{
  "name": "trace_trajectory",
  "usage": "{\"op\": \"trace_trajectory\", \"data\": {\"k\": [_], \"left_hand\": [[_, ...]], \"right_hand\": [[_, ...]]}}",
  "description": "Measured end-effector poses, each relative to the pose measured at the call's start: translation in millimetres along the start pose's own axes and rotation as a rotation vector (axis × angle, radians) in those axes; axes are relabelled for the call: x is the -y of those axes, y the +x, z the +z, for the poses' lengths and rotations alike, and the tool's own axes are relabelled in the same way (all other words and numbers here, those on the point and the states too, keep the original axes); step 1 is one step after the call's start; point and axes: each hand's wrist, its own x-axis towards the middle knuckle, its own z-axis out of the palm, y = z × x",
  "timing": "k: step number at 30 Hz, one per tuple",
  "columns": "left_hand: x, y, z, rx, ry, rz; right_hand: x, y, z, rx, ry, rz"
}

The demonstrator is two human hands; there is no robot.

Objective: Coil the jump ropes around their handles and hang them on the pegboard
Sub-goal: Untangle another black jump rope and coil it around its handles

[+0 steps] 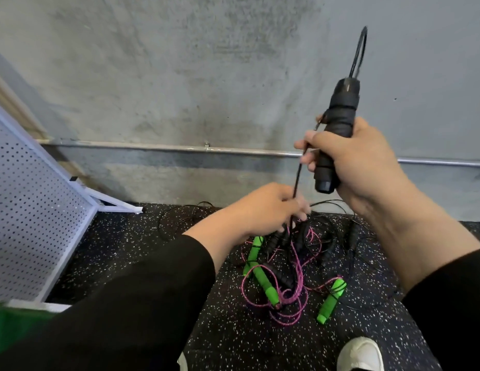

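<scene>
Black handles (338, 124), paired and upright, sit in right hand (359, 167), fingers curled round lower half; upper half carries a few cord wraps. Short cord loop (360, 49) sticks up from top. Black cord (300, 172) runs taut down-left from handles to left hand (265, 207), fingers closed, pinching it. Left hand is lower, nearer floor, above rope pile. Pile (295, 263) on speckled mat (233, 330), center-right: green handles (331, 301) w/ pink cord (287, 303), more black handles + thin black cords, tangled. White pegboard (32, 210) leans at far left against grey wall (180, 76). White shoe (359, 354) near bottom edge.
</scene>
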Motion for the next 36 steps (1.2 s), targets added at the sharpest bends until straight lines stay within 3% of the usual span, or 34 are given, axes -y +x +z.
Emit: {"op": "trace_trajectory", "data": {"k": [5,10,15,18,20,23,26,28,32,36], "left_hand": [[-17.0,7.7,-9.3,-0.43,-0.393,0.104],[-23.9,6.8,-20.8,-0.542,-0.655,0.231],[-26.5,5.5,-26.4,-0.543,-0.6,0.215],[-18.3,7.4,-30.9,-0.627,-0.277,0.142],[-15.9,4.9,-31.9,-0.578,-0.22,0.059],[-12.4,1.5,-24.3,-0.273,-0.14,-0.127],[-3.2,6.4,-8.4,-0.078,0.148,-0.129],[-3.6,5.8,2.0,-0.021,0.135,-0.11],[-6.4,7.7,15.0,-0.031,-0.03,-0.091],[-12.9,13.7,12.3,-0.227,-0.307,-0.092]], "right_hand": [[-16.0,-3.6,-2.2,0.03,-0.247,0.09],[-33.2,-16.5,2.6,0.201,-0.302,0.283],[-34.2,-13.4,3.9,0.109,-0.392,0.193],[-29.1,-9.2,3.6,0.012,-0.312,0.103],[-24.3,-6.2,2.1,-0.023,-0.222,0.065],[-15.7,-4.7,0.4,-0.03,-0.124,0.039],[-8.7,-5.1,1.4,-0.019,-0.033,0.026],[-5.5,-6.0,2.7,-0.007,0.015,0.027],[-3.2,-7.1,0.9,-0.012,0.079,0.05],[-6.7,-2.4,-10.8,-0.065,-0.056,0.07]]}}
